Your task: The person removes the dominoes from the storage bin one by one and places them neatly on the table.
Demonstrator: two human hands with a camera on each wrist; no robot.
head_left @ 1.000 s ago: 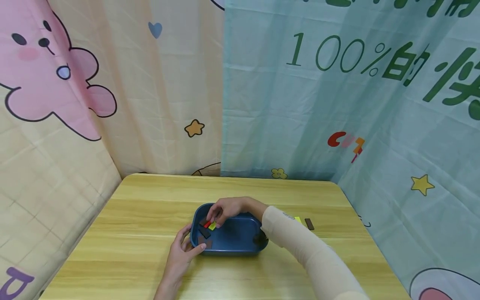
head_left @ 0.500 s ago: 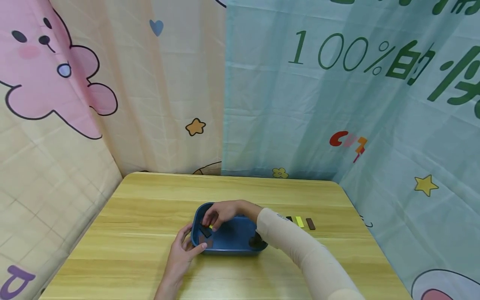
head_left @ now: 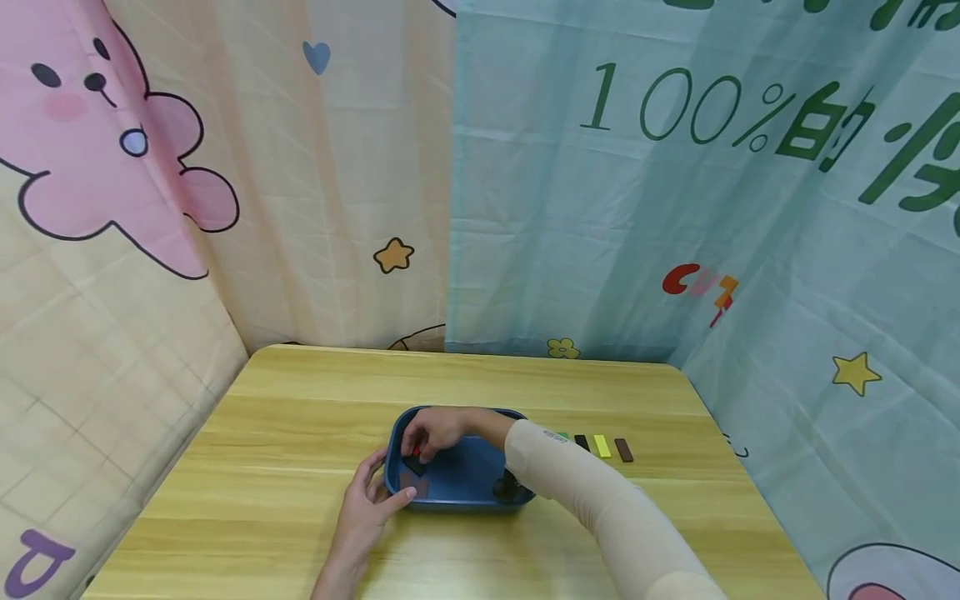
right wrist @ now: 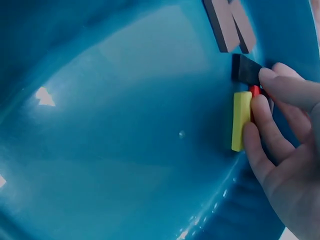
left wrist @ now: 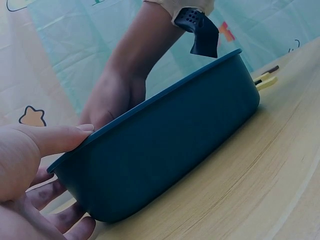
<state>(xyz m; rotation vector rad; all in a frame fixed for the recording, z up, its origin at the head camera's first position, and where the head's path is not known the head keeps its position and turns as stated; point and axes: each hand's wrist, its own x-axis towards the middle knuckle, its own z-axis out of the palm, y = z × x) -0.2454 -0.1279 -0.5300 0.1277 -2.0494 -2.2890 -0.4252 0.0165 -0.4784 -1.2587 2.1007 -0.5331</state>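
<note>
My left hand (head_left: pixel 363 508) grips the left end of a blue plastic basin (head_left: pixel 472 475), thumb over the rim and fingers along the outer wall. My right hand (head_left: pixel 438 429) reaches down inside, at the left end. In the right wrist view, its thumb and fingers pinch around a small red block (right wrist: pixel 255 92). Right beside it are a black block (right wrist: pixel 246 70), near the thumb tip, and a yellow block (right wrist: pixel 241 121), which the fingers touch. Two brown blocks (right wrist: pixel 223 24) lie farther along the basin wall. The fingers partly hide another dark piece.
On the table (head_left: pixel 300 433), right of the basin, is a row of green (head_left: pixel 562 435), black (head_left: pixel 582 442), yellow (head_left: pixel 602 447) and brown (head_left: pixel 624 450) blocks. The right sleeve crosses the basin's right end. A dark device (left wrist: pixel 200 30) hangs under the right wrist. Printed curtains stand behind.
My right hand has shifted slightly left and lower in the basin, its fingers closing in over the red block. The sleeve uncovers more of the block row. The left hand keeps its grip.
</note>
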